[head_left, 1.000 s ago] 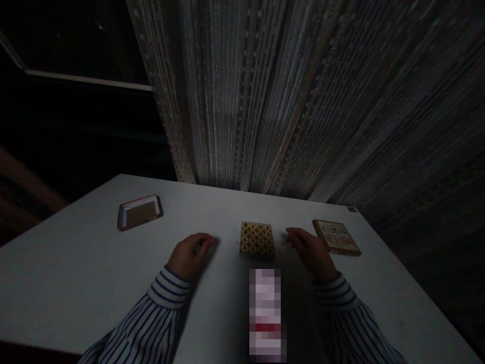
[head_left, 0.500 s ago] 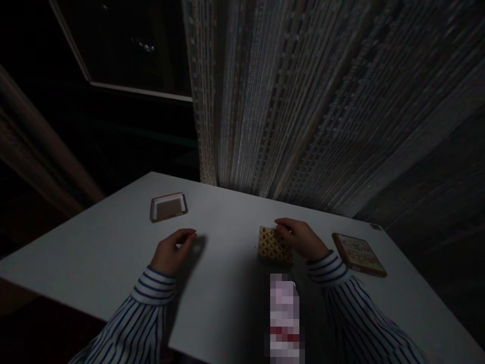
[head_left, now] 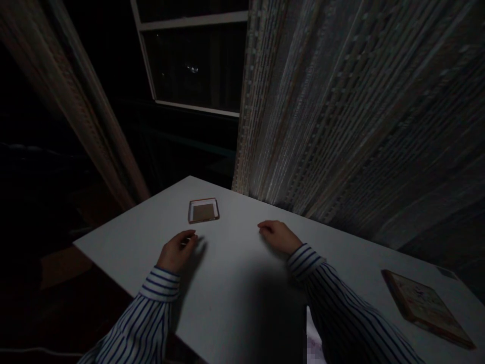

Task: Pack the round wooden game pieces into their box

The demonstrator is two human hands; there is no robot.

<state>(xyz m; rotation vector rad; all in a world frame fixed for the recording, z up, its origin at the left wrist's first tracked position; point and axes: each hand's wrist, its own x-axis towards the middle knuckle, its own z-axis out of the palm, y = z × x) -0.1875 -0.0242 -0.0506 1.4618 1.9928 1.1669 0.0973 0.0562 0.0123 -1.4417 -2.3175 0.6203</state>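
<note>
My left hand (head_left: 177, 251) hovers over the left part of the white table (head_left: 231, 283), thumb and fingertips drawn together. Whether anything small sits between them is too dark to tell. Just beyond it lies a shallow open tray or box lid (head_left: 203, 210) with a brown rectangle inside. My right hand (head_left: 278, 236) is above the table's middle, its fingers curled into a pinch; what they hold, if anything, is hidden. The block of round yellow pieces seen earlier does not show now. My right sleeve (head_left: 348, 308) covers part of the table there.
A flat box with a printed cover (head_left: 430, 308) lies on the right of the table. A small dark item (head_left: 447, 273) is at the far right edge. Striped curtains (head_left: 288, 111) hang behind the table, beside a dark window (head_left: 193, 65). A lit, blurred screen (head_left: 313, 341) shows at the bottom.
The view has turned left. My right hand has moved left across the table, away from the yellow pieces and nearer the tray. My left hand has stayed near the tray's front.
</note>
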